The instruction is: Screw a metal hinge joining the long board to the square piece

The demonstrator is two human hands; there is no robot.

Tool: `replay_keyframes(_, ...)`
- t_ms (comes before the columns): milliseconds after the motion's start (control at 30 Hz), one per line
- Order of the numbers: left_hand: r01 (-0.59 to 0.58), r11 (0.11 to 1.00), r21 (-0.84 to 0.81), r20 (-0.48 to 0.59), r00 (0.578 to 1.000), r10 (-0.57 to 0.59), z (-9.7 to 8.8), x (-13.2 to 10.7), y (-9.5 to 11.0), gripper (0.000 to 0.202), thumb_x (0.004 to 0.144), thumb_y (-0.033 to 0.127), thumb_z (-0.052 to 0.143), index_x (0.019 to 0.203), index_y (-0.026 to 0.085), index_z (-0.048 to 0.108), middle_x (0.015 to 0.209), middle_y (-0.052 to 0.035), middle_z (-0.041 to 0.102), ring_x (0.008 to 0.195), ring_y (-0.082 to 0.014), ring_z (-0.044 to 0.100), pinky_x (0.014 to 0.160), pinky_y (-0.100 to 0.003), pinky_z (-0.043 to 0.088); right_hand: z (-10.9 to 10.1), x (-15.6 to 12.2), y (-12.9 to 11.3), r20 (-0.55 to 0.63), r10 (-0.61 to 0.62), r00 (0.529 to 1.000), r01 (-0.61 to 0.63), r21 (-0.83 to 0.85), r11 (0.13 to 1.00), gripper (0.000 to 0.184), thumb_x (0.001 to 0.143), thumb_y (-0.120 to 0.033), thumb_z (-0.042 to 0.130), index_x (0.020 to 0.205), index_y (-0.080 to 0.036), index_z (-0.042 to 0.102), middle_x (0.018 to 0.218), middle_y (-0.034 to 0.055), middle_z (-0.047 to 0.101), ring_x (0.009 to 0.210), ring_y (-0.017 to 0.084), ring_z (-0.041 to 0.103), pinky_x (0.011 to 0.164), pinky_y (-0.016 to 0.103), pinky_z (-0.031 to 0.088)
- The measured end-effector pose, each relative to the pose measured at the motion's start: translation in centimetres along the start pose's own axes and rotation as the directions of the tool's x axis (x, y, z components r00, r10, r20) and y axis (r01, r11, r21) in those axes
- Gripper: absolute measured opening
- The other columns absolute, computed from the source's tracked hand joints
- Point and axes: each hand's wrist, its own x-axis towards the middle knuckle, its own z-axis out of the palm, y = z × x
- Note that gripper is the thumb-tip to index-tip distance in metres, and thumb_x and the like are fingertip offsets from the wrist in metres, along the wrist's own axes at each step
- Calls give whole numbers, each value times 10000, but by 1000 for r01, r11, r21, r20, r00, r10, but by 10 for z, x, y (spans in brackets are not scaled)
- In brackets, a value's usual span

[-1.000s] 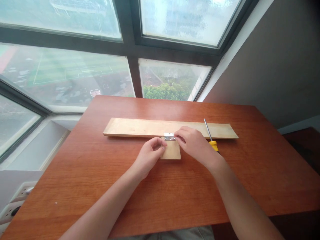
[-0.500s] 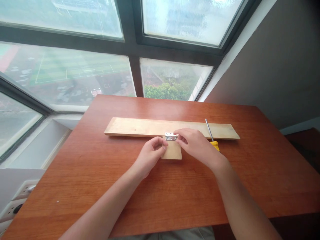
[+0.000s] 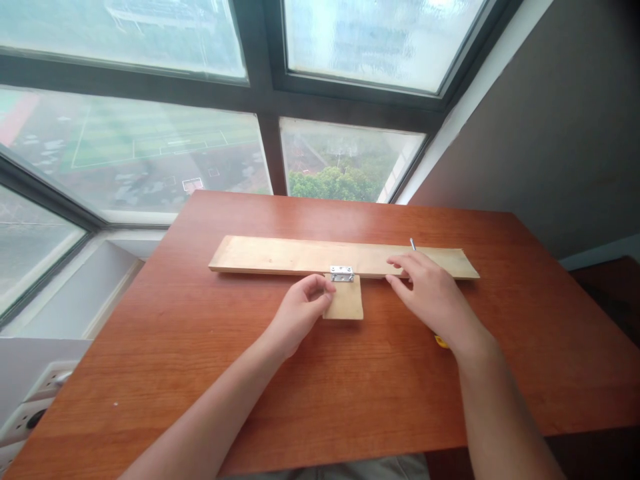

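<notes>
A small silver hinge (image 3: 342,274) bridges the front edge of a long pale plank (image 3: 285,252) and a small wooden board (image 3: 345,303). My left hand (image 3: 303,307) has thumb and curled fingers closed at the small board's left edge, just beside the hinge. To the right, my right hand (image 3: 430,290) hovers over the plank, fingers apart and nothing between them. Beneath it lies a screwdriver (image 3: 441,341); its yellow handle and metal tip peek out, while the middle is hidden by the hand.
The reddish-brown table (image 3: 320,400) carries all of this. Large framed windows rise behind it, and a grey wall (image 3: 550,133) stands at the right. Wall sockets (image 3: 30,420) are at the lower left.
My right hand has let go of the hinge area and moved right, now covering most of the screwdriver. The left hand, hinge and boards have stayed in place.
</notes>
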Motion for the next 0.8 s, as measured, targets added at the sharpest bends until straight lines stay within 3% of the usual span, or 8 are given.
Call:
replay_keyframes(200,-6,1000,6,-3,1000,6,-1,1,-2,169,761,277,707,850,171,611,865,-10,609,724,-114,523,623,-214,376,10,-40,32,-166,104,981,-133,-174,976,394,908,-342,568,1261,-167,573,1176,146,618,1051,319,616,909,452,507)
replay_keyframes(433,-3,1000,2,-16,1000,3,0,1,-2,174,749,283,712,842,172,615,841,-5,611,705,-112,523,614,-218,380,25,-82,36,-108,269,957,-287,-216,933,580,909,-360,533,1440,-162,407,1295,186,572,1069,361,628,840,482,544)
replay_keyframes(533,-4,1000,-2,-21,1000,3,0,1,-1,177,739,277,718,840,171,619,839,-5,616,706,-114,526,616,-217,380,27,-85,37,-132,302,944,-322,-170,931,526,913,-304,496,1416,-157,450,1233,166,639,1003,342,661,813,463,548)
replay_keyframes(667,0,1000,-2,-20,1000,0,0,0,-1,187,740,280,716,853,168,618,857,-12,621,713,-115,526,617,-218,378,12,-83,37,-263,294,919,-325,-85,942,408,902,-271,492,1286,-178,593,1168,135,701,961,321,685,807,440,540)
replay_keyframes(800,1,1000,-5,-15,1000,-1,0,1,-1,186,740,274,713,855,168,613,861,-11,618,725,-114,528,631,-218,382,-22,-79,28,-400,255,880,-224,124,967,341,895,-279,556,1221,-233,646,1187,84,702,1062,268,671,954,415,504)
